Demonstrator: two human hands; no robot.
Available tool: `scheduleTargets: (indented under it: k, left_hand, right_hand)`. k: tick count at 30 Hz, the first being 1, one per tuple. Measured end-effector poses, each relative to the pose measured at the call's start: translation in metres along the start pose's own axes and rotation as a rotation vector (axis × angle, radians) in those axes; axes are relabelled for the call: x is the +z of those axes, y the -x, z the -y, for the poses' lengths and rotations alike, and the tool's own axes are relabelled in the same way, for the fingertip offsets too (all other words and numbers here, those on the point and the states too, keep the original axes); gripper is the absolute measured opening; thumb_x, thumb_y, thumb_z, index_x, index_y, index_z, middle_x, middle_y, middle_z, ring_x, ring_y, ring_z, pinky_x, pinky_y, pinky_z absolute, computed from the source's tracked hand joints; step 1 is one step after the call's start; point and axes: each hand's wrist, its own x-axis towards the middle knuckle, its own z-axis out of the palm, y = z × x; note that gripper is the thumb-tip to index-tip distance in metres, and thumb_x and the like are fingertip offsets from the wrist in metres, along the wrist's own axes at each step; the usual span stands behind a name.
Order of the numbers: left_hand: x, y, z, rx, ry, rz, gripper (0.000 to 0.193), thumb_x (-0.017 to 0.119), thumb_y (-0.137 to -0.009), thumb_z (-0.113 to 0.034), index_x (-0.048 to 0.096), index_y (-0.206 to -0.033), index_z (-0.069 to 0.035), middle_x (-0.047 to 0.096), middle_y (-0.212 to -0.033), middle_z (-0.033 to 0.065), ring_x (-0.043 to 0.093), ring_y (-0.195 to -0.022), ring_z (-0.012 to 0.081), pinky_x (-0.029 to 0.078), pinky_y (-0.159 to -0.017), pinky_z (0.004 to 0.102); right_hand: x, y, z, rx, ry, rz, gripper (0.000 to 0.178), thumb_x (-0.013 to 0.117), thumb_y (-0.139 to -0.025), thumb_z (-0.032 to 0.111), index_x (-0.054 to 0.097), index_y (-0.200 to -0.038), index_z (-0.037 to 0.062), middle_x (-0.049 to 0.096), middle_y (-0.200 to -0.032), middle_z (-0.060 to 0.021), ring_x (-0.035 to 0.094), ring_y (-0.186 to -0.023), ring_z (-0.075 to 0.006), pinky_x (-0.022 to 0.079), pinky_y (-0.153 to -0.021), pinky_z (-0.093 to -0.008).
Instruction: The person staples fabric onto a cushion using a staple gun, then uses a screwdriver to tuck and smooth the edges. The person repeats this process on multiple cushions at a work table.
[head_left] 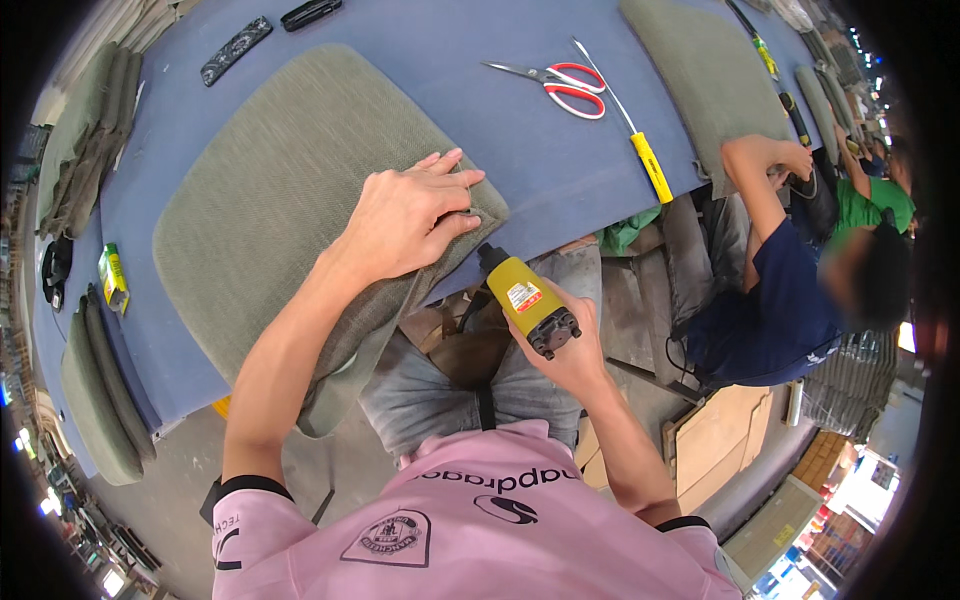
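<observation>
Overhead head view of a person in a pink shirt at a blue-covered table (540,130). The left hand (410,215), at the centre of the frame, lies open and flat, fingers spread, pressing on the lower right corner of a grey-green fabric seat cushion (290,180). The cushion occupies the centre left of the frame; its near edge overhangs the table edge and its fabric hangs down toward the person's lap. The right hand (570,350), just below and right of centre, is closed around a yellow hand-held power tool (525,298). The tool's black nose points up and left toward the cushion corner, just beside the left hand's fingertips; whether the nose touches the fabric cannot be told.

Upper centre of the frame: red-handled scissors (560,85) lie on the table, and just to their right a long thin tool with a yellow handle (650,165) reaches the table edge. Upper left: two dark, narrow objects (235,48) lie near the far edge. Left edge: a stack of similar grey-green cushions (85,150), and below it a small yellow-green pack (113,275). Upper right: another grey-green cushion (710,90) rests on the table. Right of frame: a second person in a dark blue shirt (770,300) works at that cushion, one arm raised to the table edge.
</observation>
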Motion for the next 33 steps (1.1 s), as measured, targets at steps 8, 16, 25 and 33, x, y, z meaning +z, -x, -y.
scheduleTargets:
  k: [8,16,25,33]
  left_hand:
    - [0.006,0.003,0.001,-0.015,0.032,-0.058,0.039,0.087,-0.095,-0.022,0.059,-0.077,-0.001,0.082,-0.141,0.0097,0.069,-0.145,0.0376,0.062,-0.116,0.0498]
    - [0.016,0.003,0.001,-0.009,0.03,-0.078,0.033,0.088,-0.093,-0.019,0.063,-0.081,-0.002,0.083,-0.137,0.0104,0.07,-0.144,0.0369,0.062,-0.117,0.0496]
    - [-0.012,0.015,-0.014,0.14,-0.092,0.003,0.028,0.085,-0.094,-0.016,0.063,-0.088,0.0,0.069,-0.16,0.0149,0.056,-0.157,0.044,0.049,-0.131,0.0565]
    - [0.007,0.015,0.001,0.048,0.113,-0.072,0.031,0.086,-0.091,-0.009,0.057,-0.087,0.002,0.075,-0.151,0.0168,0.058,-0.156,0.0453,0.049,-0.13,0.056]
  right_hand:
    - [0.001,-0.019,-0.002,0.018,-0.186,0.098,0.036,0.09,-0.09,0.008,0.078,-0.123,0.0011,0.083,-0.095,-0.0137,0.08,-0.08,-0.0333,0.06,-0.078,-0.0366]
    - [0.007,-0.022,-0.008,-0.083,-0.12,0.071,0.034,0.088,-0.083,0.003,0.073,-0.112,-0.0027,0.078,-0.093,-0.0218,0.074,-0.085,-0.0492,0.06,-0.076,-0.0428]
    - [-0.002,-0.007,0.0,-0.035,-0.178,-0.008,0.039,0.089,-0.083,0.007,0.077,-0.12,-0.0009,0.081,-0.098,-0.023,0.076,-0.09,-0.0485,0.06,-0.079,-0.0457]
    - [0.004,-0.006,0.009,-0.032,-0.123,-0.012,0.047,0.086,-0.078,0.002,0.077,-0.124,0.0013,0.082,-0.099,-0.0211,0.076,-0.09,-0.0468,0.06,-0.081,-0.0458]
